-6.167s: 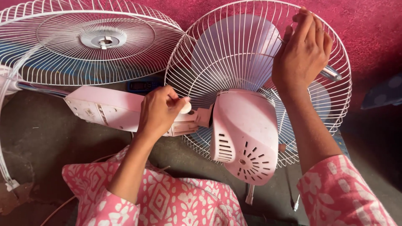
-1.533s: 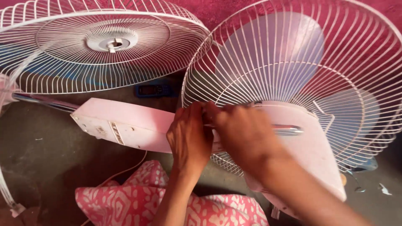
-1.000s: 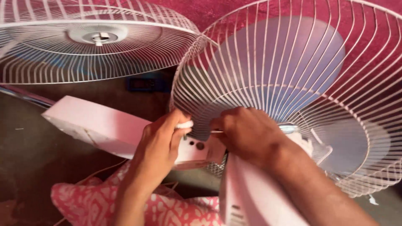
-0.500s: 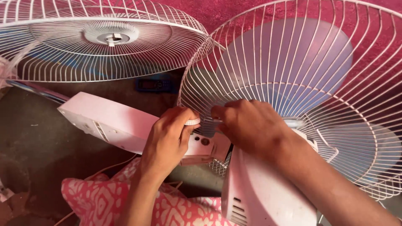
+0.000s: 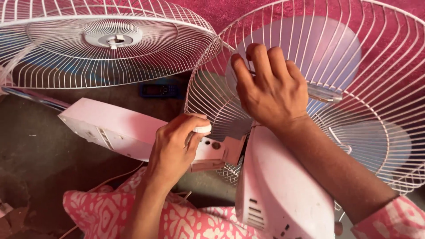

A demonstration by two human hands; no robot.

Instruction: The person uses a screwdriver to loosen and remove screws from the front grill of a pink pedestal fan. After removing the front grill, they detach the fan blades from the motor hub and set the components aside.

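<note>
White wire rear guard (image 5: pixel 376 128) of pink pedestal fan seen lying on floor, blades behind; judged springy, light, easily bent — better gripped at rim than single wires. Pink plastic motor housing (image 5: pixel 283 190) judged heaviest part, smooth, rigid. Pink stand neck (image 5: pixel 119 130) steadied under left hand (image 5: pixel 175 148), fingers closed on small white knob (image 5: pixel 202 129). Right hand (image 5: pixel 272 90) curled around screwdriver (image 5: pixel 325 94), resting against guard wires.

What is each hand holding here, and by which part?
The left hand pinches a small white knob by its rim at the fan's neck. The right hand grips a screwdriver by its handle.
</note>
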